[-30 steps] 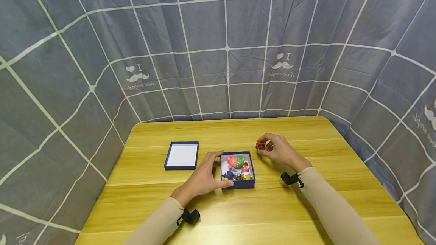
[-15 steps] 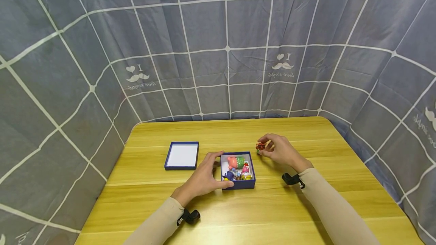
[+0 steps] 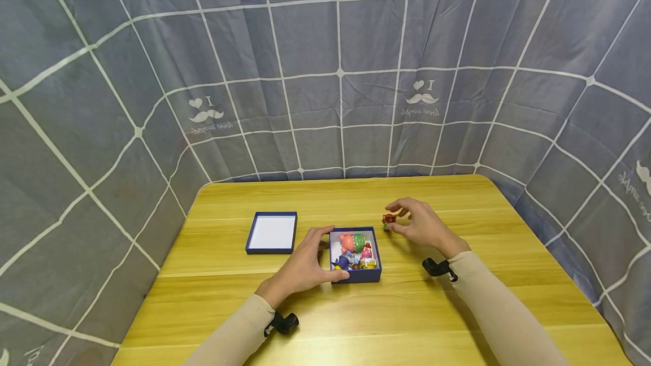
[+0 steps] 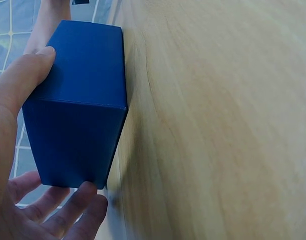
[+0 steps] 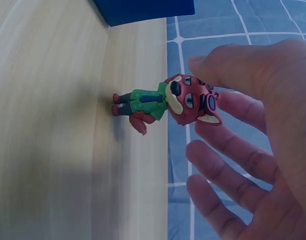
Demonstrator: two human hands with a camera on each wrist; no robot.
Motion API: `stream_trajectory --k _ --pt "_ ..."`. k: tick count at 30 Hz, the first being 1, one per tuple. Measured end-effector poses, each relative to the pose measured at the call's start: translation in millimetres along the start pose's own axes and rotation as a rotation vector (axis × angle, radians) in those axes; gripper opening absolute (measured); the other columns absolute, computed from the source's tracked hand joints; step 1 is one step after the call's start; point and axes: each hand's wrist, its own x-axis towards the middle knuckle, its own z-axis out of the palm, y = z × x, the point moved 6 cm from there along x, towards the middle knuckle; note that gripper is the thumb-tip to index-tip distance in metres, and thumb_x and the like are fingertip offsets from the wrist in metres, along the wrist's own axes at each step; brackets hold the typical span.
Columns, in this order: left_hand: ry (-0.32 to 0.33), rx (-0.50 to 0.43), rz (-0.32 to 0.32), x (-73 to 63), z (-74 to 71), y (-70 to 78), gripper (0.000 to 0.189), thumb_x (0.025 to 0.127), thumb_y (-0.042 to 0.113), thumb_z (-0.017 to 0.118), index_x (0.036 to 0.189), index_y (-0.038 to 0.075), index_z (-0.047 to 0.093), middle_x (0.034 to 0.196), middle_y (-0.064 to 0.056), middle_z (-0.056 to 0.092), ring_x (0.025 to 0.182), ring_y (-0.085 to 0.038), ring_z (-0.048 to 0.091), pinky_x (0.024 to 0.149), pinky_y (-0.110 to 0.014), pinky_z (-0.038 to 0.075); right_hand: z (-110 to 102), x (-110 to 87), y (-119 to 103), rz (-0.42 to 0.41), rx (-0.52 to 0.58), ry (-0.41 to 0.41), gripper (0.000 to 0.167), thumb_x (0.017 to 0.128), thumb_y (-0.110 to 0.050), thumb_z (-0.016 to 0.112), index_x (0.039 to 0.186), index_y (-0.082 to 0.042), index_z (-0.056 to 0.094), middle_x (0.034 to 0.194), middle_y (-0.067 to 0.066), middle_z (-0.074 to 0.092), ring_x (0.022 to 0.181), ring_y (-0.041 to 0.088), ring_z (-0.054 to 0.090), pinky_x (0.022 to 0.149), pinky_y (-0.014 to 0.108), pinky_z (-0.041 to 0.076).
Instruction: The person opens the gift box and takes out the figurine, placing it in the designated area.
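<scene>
A small fox figurine [image 5: 150, 102] in a green shirt and blue tie stands upright on the table, right of the box in the head view. Around its red head [image 3: 389, 218] my right hand [image 3: 422, 227] is spread, thumb and fingers loosely parted. My left hand [image 3: 302, 267] grips an uncovered blue box [image 3: 363, 277], thumb on the near wall and fingers at the far left corner. In the left wrist view the box's outer walls [image 4: 75, 140] show between thumb and fingers. Inside lie several toy figures, among them a pink-and-green one [image 3: 351, 243] and a dark blue one [image 3: 341, 262].
A shallow blue lid [image 3: 271, 252] with a white inside lies left of the box on the wooden table [image 3: 325, 326]. A grey curtain with white grid lines [image 3: 305, 100] hangs behind the table and along both sides.
My right fingers have loosened and parted a little from the fox figurine, which keeps its place. My left hand and the box have not moved.
</scene>
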Motion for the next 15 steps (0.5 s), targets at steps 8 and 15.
stream_trajectory --k 8,15 --pt "-0.008 -0.009 -0.003 -0.1 0.2 0.5 0.121 0.088 0.060 0.100 0.181 0.015 0.038 0.168 -0.014 0.053 0.150 -0.033 0.068 0.127 -0.058 0.057 -5 0.5 -6 -0.029 -0.030 0.032 0.044 0.101 -0.018 0.094 0.141 -0.006 0.079 0.140 0.013 0.083 0.120 0.038 0.078 0.102 0.062 0.063" --pt "-0.012 0.005 0.000 0.1 0.7 -0.5 0.122 0.089 0.062 0.100 0.182 0.016 0.036 0.170 -0.014 0.053 0.151 -0.033 0.068 0.127 -0.059 0.056 -9 1.7 -18 -0.079 -0.052 0.052 0.045 0.099 -0.018 0.095 0.140 -0.008 0.080 0.139 0.013 0.083 0.121 0.038 0.079 0.105 0.063 0.063"
